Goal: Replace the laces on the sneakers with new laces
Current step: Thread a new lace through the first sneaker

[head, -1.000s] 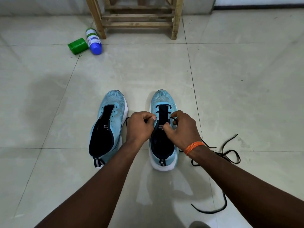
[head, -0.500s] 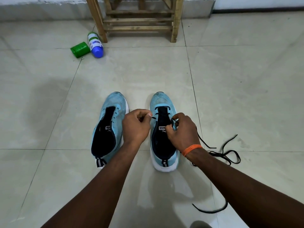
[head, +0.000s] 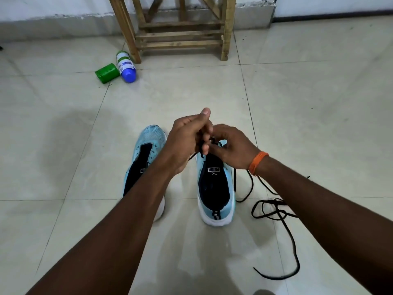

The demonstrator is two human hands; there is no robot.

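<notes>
Black lace trails loose on the tiles at the near right and runs up into the right-side sneaker, whose upper eyelets are unlaced, the left-side sneaker shows no lace, and the left hand and right hand, both pinching the lace, are now higher and nearer the toe than half a second ago.

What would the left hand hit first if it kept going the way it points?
Most likely the right hand: the left hand points rightward at it, their fingers nearly meeting over the black lace. Depth is hard to judge.
</notes>
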